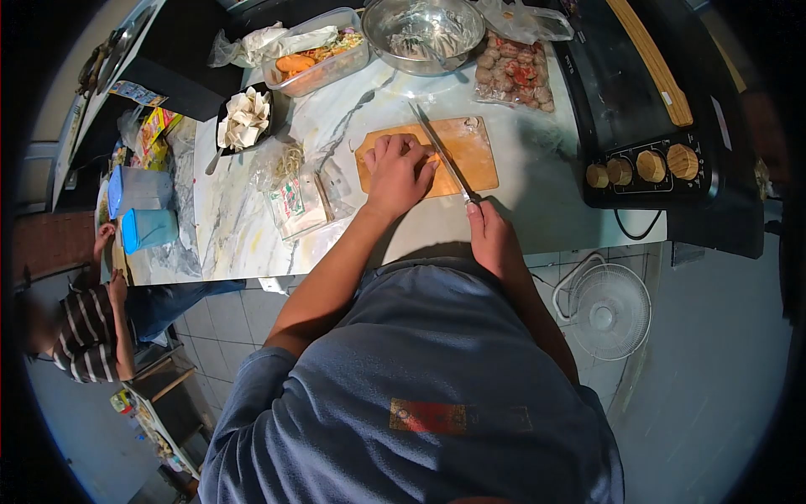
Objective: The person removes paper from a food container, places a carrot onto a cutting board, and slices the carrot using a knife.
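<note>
My left hand (398, 175) rests on the wooden cutting board (480, 160), its fingers bent and pressed down over an orange piece of carrot (434, 158). Most of that piece is hidden under the fingers. In my right hand (493, 237) is the handle of a long kitchen knife (442, 149). The blade slants across the board just right of my left fingertips, and its tip reaches past the far edge.
Behind the board stand a metal bowl (424, 38), a plastic container of cut vegetables (317, 84) and a bag of meatballs (514, 74). Left are a black bowl of pale pieces (245, 122) and plastic packets (298, 206). A stove (672, 109) is right; another person (92, 332) sits left.
</note>
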Tool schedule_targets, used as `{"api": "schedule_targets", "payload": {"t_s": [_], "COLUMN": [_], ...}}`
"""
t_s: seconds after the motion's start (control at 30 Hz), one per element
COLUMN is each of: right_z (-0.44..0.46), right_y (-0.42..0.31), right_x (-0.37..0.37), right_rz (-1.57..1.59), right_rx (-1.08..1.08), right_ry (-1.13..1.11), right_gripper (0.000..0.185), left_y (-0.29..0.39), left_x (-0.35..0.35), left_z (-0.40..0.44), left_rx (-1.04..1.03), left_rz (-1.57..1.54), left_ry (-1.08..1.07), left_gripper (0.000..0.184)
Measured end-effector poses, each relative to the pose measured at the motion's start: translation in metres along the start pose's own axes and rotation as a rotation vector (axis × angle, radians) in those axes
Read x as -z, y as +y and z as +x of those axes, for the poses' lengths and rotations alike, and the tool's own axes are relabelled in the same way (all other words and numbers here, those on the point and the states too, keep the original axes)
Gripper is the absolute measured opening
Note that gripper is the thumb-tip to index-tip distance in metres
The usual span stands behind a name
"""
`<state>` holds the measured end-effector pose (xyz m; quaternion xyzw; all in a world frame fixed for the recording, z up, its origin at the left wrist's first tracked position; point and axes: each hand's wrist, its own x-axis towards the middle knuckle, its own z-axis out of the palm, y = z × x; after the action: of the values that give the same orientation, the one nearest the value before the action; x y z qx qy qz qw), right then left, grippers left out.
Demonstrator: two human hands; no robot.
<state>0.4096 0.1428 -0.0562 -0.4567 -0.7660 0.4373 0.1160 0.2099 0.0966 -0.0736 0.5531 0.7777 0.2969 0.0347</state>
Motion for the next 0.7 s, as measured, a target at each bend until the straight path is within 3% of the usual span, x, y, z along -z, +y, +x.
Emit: {"api": "schedule_targets", "payload": {"t_s": [0.7], "right_z": [0.0024], "right_y": [0.0023], "right_x": [-0.0025], "right_rz": [-0.069], "right_rx": [0.046], "right_ry": [0.049], "right_gripper": [0.028], "left_y": [0.0010], "left_x": [-0.0105], "left_z": [-0.0031], "left_rx": [-0.032], "left_rz": [-0.022], "left_ry": [0.086], "left_gripper": [0.022]}}
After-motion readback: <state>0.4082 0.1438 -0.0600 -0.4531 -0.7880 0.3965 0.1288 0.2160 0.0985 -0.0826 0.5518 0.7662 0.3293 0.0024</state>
